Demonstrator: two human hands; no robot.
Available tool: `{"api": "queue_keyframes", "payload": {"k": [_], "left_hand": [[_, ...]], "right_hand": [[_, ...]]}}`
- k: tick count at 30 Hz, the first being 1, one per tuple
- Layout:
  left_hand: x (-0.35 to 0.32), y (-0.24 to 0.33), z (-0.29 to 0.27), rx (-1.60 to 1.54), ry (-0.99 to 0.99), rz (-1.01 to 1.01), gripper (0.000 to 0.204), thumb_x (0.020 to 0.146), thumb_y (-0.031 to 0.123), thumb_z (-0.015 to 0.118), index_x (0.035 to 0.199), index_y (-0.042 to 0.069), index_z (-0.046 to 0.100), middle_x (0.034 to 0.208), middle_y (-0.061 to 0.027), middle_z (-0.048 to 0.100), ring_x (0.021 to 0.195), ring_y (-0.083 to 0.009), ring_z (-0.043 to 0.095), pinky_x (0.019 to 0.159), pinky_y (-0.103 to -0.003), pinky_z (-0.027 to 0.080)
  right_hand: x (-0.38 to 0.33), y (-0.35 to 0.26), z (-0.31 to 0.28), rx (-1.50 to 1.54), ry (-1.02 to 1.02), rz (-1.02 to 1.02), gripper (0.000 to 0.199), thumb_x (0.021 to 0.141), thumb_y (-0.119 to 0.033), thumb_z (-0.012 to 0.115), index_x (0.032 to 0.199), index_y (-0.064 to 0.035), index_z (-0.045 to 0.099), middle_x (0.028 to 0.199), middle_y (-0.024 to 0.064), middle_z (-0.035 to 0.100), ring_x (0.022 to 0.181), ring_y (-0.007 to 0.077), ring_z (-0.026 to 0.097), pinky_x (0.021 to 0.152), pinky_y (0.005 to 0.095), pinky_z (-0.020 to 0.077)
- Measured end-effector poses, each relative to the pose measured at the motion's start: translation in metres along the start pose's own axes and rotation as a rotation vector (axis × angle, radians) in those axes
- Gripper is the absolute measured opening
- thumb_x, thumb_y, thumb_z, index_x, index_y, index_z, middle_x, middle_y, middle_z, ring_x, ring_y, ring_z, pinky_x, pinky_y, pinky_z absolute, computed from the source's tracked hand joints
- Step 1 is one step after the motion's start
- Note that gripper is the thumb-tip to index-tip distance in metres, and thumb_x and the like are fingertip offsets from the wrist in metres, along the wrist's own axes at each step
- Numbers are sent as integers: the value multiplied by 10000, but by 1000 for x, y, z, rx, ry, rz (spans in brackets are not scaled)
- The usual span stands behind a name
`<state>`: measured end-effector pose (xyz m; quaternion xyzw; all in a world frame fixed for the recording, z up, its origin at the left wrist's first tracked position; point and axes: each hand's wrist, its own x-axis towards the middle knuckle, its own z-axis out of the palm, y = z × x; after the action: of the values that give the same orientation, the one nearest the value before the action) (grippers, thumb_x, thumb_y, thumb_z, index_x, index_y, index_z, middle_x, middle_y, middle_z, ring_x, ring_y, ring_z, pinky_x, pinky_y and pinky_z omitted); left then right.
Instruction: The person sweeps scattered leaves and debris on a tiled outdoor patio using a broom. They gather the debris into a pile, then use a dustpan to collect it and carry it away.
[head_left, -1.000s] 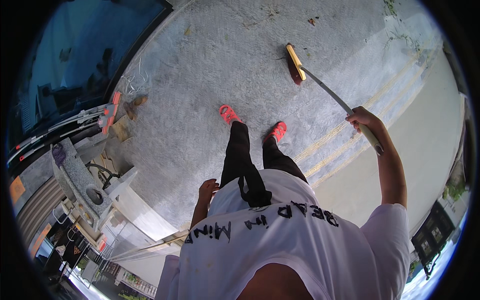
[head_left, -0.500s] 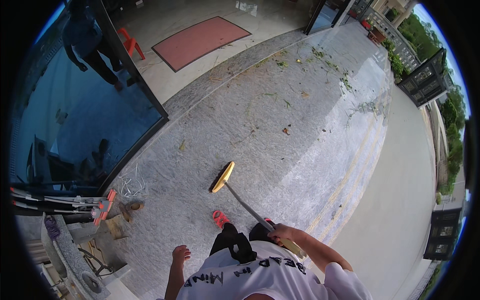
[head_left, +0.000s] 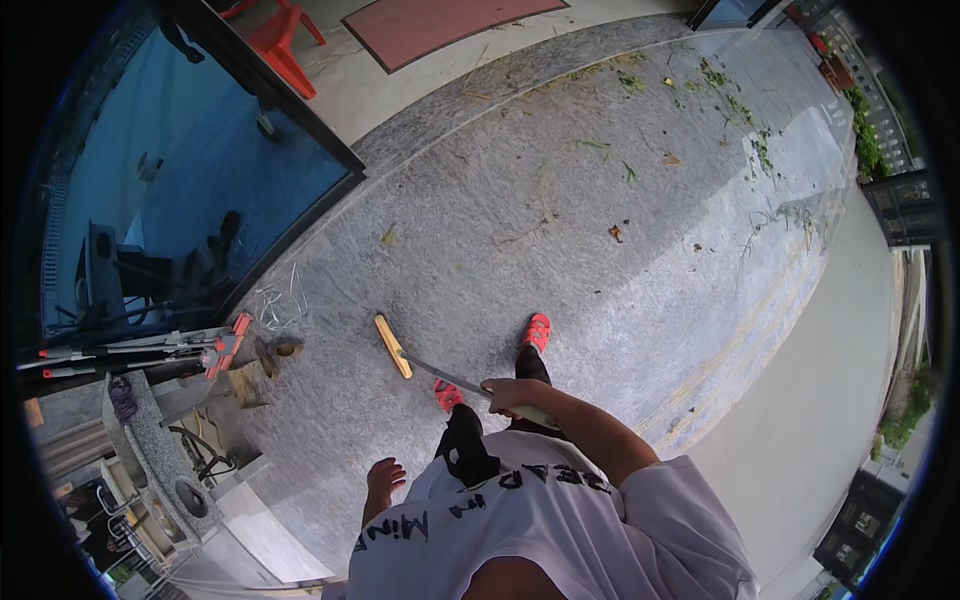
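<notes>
My right hand [head_left: 512,394] is wrapped round the grey handle of a broom [head_left: 393,347]. Its yellow head is down at the paving, ahead and to the left of my feet. Most of the bristles are out of sight under the head. My left hand [head_left: 384,477] hangs at my side with nothing in it, its fingers loosely apart. I wear red sandals [head_left: 536,332], the right foot further forward than the left, which stands close to the broom handle.
Green leaves and stems [head_left: 740,110] are scattered over the grey paving [head_left: 480,260]. A dark-framed glass door [head_left: 300,170] stands at left, a red chair [head_left: 283,45] behind it. Poles, orange-headed mops [head_left: 228,346], worn shoes [head_left: 275,352] and a stone sink [head_left: 160,460] crowd the lower left. White strips [head_left: 282,303] lie nearby.
My right foot has come forward into sight. The broom head has swung left, with my right hand moving left and up in the picture. My left hand stays free.
</notes>
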<state>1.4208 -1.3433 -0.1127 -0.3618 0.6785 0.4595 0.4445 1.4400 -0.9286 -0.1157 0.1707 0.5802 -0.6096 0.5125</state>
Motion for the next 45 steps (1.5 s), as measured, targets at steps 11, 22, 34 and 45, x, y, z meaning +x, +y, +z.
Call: {"api": "queue_keyframes", "payload": {"k": [11, 22, 34, 45], "left_hand": [[18, 47, 150, 443, -169, 134, 214, 837, 213, 496, 961, 72, 598, 797, -64, 610, 767, -139, 594, 636, -281, 471], [51, 178, 140, 132, -104, 203, 209, 846, 176, 531, 1031, 97, 586, 851, -18, 604, 778, -111, 582, 635, -281, 489], [106, 348, -21, 8, 1, 195, 281, 876, 199, 493, 1120, 64, 524, 990, -90, 594, 889, -186, 595, 716, -330, 492], [152, 329, -79, -68, 2, -26, 315, 858, 262, 543, 1120, 88, 529, 958, -88, 600, 842, -189, 607, 698, -343, 504]], "right_hand": [[-259, 127, -274, 298, 723, 448, 637, 770, -28, 540, 1330, -160, 266, 583, 45, 464, 430, 131, 453, 359, 320, 397], [-232, 19, -223, 798, 764, 66, 736, 806, -18, 495, 1398, -238, 117, 594, -1, 408, 414, 72, 379, 334, 252, 352], [85, -315, -166, 136, 33, -78, 683, 747, -71, 584, 1353, -101, 270, 629, 55, 482, 455, 116, 470, 371, 286, 409], [25, -275, -206, 500, 215, 277, 739, 751, -25, 536, 1386, -221, 212, 627, 10, 468, 422, 83, 397, 381, 257, 339]]}}
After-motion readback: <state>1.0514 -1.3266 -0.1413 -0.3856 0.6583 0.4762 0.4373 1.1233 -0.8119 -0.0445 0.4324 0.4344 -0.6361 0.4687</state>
